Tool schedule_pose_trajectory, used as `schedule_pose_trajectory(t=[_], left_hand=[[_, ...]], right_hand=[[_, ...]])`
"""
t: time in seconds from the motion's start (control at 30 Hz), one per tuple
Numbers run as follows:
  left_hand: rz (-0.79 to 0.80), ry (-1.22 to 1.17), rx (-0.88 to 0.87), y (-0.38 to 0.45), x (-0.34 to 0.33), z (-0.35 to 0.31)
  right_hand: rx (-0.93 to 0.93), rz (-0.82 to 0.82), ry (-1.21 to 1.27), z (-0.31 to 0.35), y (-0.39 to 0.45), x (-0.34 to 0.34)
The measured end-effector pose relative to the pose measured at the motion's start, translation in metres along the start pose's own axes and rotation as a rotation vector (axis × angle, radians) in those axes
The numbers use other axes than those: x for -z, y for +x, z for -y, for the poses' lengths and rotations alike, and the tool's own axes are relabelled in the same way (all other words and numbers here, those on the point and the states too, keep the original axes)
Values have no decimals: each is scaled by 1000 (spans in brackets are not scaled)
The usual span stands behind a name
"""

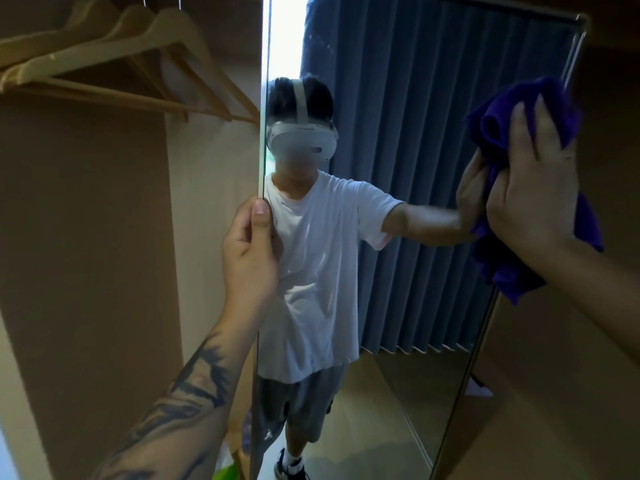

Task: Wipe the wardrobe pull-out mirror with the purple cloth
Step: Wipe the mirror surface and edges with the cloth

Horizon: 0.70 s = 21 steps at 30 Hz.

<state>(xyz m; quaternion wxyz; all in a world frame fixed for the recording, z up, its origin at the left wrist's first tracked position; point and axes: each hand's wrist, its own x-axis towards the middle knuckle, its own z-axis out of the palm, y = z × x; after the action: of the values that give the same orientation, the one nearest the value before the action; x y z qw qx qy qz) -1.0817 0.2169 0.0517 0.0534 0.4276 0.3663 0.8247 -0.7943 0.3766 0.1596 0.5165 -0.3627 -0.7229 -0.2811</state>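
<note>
Mirror (398,271) stands pulled out from the wardrobe (86,237), tall and narrow, with a thin metal frame. Left hand (251,247) holds its near edge, the fingers (259,220) curled round it and the thumb lying flat along the edge. Right hand (530,178) presses the purple cloth (498,123) (bunched up) against the glass near the far upper edge, fingers a little spread over the cloth. Wooden hangers (114,60) hang inside the wardrobe at the upper left.

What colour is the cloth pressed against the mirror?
Purple cloth, under the right hand; head view.
</note>
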Motion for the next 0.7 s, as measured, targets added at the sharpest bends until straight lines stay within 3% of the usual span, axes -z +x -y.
schedule_pose_trajectory(t=[0.13,0.27,0.4,0.57,0.63,0.7], left_hand=[[-12,15,-16,0,-3,-1],[-12,65,-13,-4,-2,-4],[-15,102,-49,-4,-4,-9],[-33,128,-76,-4,-7,-8],[-29,126,-84,-4,-6,-8],[-25,124,-83,-4,-6,-9]], right_hand=[[114,150,-28,-7,-70,-11],[371,258,-73,-22,-131,-20],[607,363,-161,-55,-88,-9],[365,151,8,-25,-54,-5],[562,84,3,-10,-82,-17],[852,190,5,-11,-99,-26]])
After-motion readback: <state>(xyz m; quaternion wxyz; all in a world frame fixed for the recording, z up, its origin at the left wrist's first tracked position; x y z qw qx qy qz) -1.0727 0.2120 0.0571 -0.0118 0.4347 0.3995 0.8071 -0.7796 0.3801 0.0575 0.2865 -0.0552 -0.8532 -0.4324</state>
